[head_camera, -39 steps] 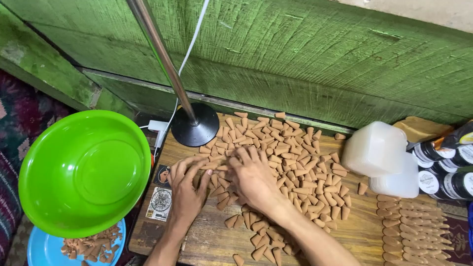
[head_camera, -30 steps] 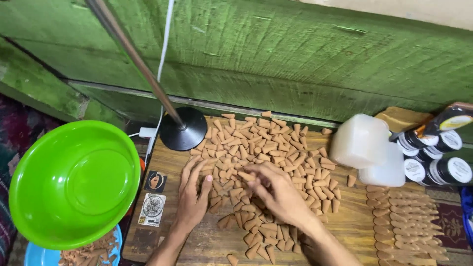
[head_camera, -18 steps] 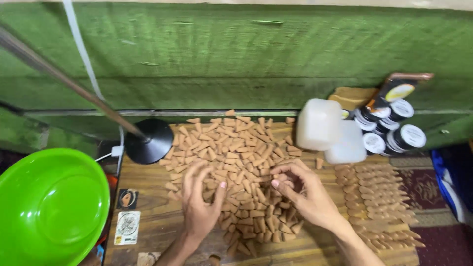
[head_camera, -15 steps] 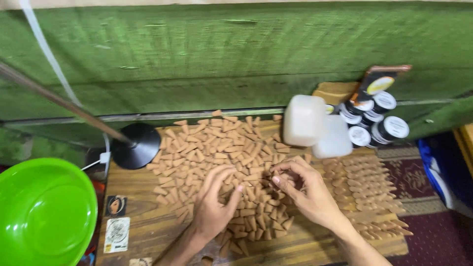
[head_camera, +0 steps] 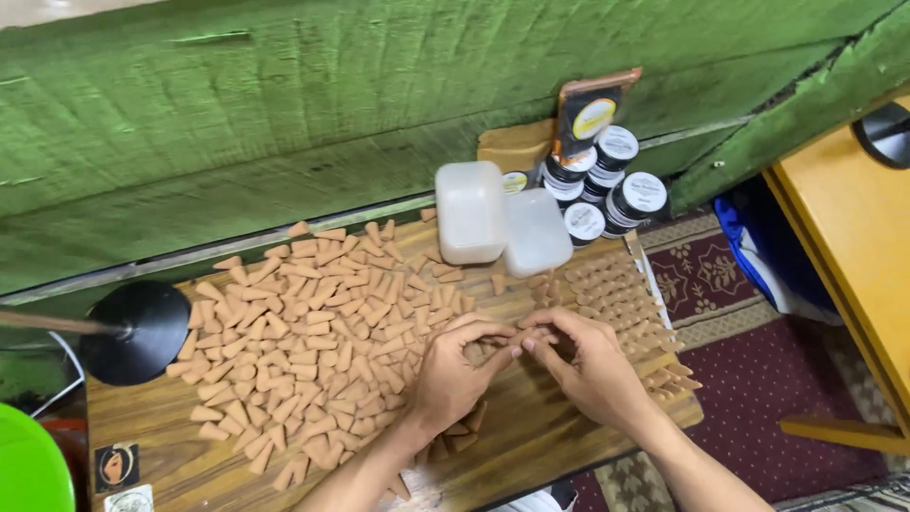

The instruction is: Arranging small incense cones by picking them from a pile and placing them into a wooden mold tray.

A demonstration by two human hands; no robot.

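Tan clay-like cones (head_camera: 313,332) are spread over the wooden plank table (head_camera: 531,446). Nearest, a single cone is pinched between the meeting fingers (head_camera: 507,349) of the left hand (head_camera: 450,379) and the right hand (head_camera: 592,370), just beside the sorted rows of cones (head_camera: 626,303). The step in hand appears to be picking and lining up; an upright placing into a row seems called for. Beyond, two frosted plastic boxes (head_camera: 498,223) and black white-lidded jars (head_camera: 607,185) are seen. The pinched cone is mostly hidden; a green bowl (head_camera: 28,469) is cut off.
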